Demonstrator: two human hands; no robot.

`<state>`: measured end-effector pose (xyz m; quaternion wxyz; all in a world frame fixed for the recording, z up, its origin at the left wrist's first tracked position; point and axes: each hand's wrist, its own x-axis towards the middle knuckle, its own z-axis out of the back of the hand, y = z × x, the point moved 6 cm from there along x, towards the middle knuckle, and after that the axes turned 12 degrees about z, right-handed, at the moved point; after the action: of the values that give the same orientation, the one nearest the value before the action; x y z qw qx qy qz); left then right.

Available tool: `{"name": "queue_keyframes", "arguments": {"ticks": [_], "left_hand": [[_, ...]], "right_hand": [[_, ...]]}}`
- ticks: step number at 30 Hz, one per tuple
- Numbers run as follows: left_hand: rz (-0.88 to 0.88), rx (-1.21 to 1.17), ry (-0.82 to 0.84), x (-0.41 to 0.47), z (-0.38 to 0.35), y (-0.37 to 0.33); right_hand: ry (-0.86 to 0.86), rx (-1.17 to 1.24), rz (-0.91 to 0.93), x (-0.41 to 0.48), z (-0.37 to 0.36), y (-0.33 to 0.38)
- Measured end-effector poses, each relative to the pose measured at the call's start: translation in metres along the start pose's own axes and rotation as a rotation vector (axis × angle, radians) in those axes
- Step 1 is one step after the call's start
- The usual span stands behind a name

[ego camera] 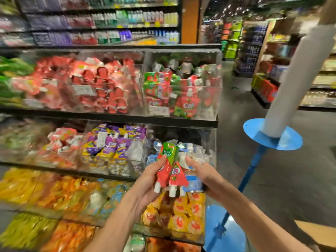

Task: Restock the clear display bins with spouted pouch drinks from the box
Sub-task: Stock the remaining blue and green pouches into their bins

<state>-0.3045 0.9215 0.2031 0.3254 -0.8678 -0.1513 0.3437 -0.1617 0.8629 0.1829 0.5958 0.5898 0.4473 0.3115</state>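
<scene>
My left hand (151, 176) grips a bunch of red and green spouted pouches (170, 167), held upside down with their white spouts pointing down. My right hand (199, 172) reaches in from the right, and its fingertips touch the pouches' right side. Both hands hover in front of the middle shelf's right bin (209, 142), which holds pale blue and white pouches. Above it, the top shelf's right clear bin (183, 57) holds matching red and green pouches, about half full. A corner of the cardboard box (320, 233) shows at the bottom right.
Clear bins of red, purple, yellow and orange pouches fill the tiered display to the left and below. A blue stand (254, 160) with a round disc and a white roll (298, 77) rises at the right. The aisle floor runs back past it to more shelves.
</scene>
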Motion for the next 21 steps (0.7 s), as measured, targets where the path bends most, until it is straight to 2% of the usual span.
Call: {"name": "queue_keyframes", "arguments": {"ticks": [5, 9, 16, 21], "left_hand": [[0.060, -0.095, -0.049, 0.005, 0.013, 0.016], [0.099, -0.140, -0.051, 0.020, 0.028, 0.013], [0.112, -0.099, 0.049, 0.050, 0.049, -0.014], [0.112, -0.020, 0.054, 0.078, 0.073, -0.045]], "right_hand": [[0.135, 0.116, -0.130, 0.004, -0.020, -0.019], [0.196, 0.110, -0.183, 0.012, -0.026, -0.019], [0.056, 0.116, -0.183, 0.040, -0.033, -0.021], [-0.083, 0.263, -0.226, 0.053, -0.032, -0.024]]}}
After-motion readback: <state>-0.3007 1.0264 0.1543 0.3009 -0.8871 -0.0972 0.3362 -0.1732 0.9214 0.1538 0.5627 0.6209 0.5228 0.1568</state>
